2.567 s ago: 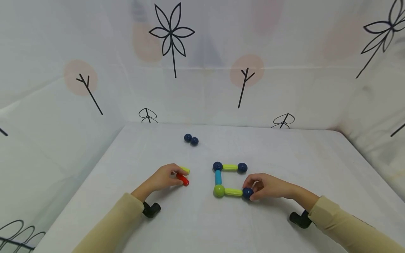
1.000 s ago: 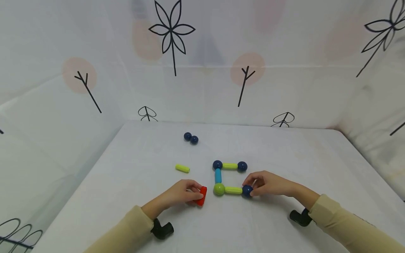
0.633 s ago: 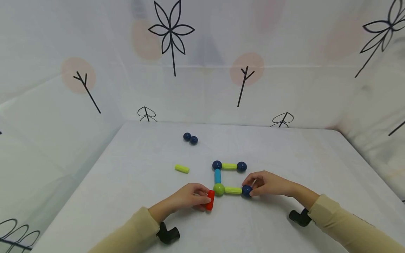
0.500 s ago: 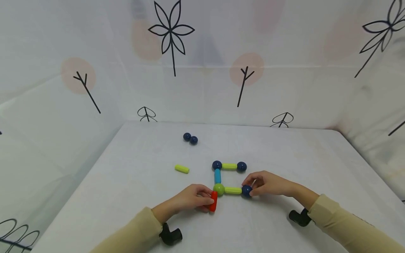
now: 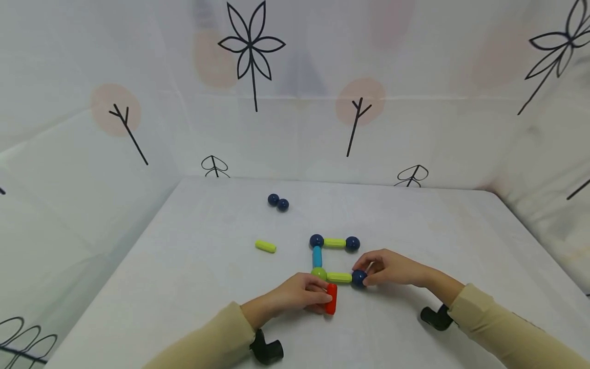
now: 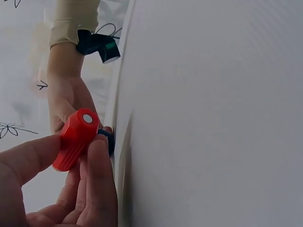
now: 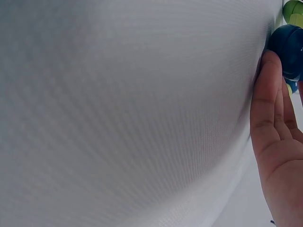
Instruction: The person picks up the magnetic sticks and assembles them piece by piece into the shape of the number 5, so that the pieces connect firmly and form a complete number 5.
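My left hand (image 5: 297, 293) pinches a red magnetic rod (image 5: 331, 300) between thumb and fingers, just in front of a C-shaped ball-and-rod frame. In the left wrist view a round silver disc shows in the end of the ribbed red rod (image 6: 78, 139). The frame's near side has a green ball (image 5: 318, 273), partly behind my left hand, a lime rod (image 5: 339, 277) and a dark blue ball (image 5: 358, 278). My right hand (image 5: 392, 269) holds that blue ball by its fingertips. A light blue rod (image 5: 317, 257) leads to a far blue ball (image 5: 316, 241), lime rod (image 5: 334, 243) and another ball (image 5: 352, 243).
A loose lime rod (image 5: 266, 246) lies left of the frame. Two dark blue balls (image 5: 278, 202) sit together farther back. Black wrist-worn devices (image 5: 267, 351) stick out below both sleeves. A patterned cloth (image 5: 295, 138) rises behind the white table (image 5: 415, 220).
My left hand has picked up the red rod from beside the loose lime rod, turned it and carried it rightward past the green ball. My right hand stays at the blue ball.
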Action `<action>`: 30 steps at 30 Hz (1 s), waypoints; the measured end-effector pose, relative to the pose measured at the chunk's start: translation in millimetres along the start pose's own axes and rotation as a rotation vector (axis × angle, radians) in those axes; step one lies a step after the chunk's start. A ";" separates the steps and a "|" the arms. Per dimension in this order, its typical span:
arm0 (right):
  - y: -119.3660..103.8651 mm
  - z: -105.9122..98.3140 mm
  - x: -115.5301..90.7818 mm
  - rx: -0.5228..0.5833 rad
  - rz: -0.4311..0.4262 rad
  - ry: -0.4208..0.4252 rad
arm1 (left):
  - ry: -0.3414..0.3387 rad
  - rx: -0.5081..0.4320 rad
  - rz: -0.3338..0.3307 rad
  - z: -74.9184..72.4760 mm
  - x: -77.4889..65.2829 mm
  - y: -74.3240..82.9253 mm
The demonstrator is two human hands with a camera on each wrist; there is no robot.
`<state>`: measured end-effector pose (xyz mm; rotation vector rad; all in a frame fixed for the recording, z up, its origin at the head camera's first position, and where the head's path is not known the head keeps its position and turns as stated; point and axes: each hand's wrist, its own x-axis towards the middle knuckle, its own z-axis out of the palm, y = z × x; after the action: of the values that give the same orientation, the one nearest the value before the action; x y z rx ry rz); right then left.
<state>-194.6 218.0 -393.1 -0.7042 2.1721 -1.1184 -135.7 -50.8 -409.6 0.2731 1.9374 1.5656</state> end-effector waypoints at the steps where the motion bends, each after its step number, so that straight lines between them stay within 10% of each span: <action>1: 0.0 0.1 -0.1 0.000 -0.001 0.000 | 0.001 -0.002 -0.002 1.6 0.6 0.1; 30: -0.5 -0.1 -2.5 0.013 -0.014 -0.001 | 0.080 -0.247 -0.110 57.0 21.1 11.1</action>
<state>-192.8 219.5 -391.9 -0.7153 2.1602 -1.1386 -121.5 9.3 -412.0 0.0007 1.7617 1.7437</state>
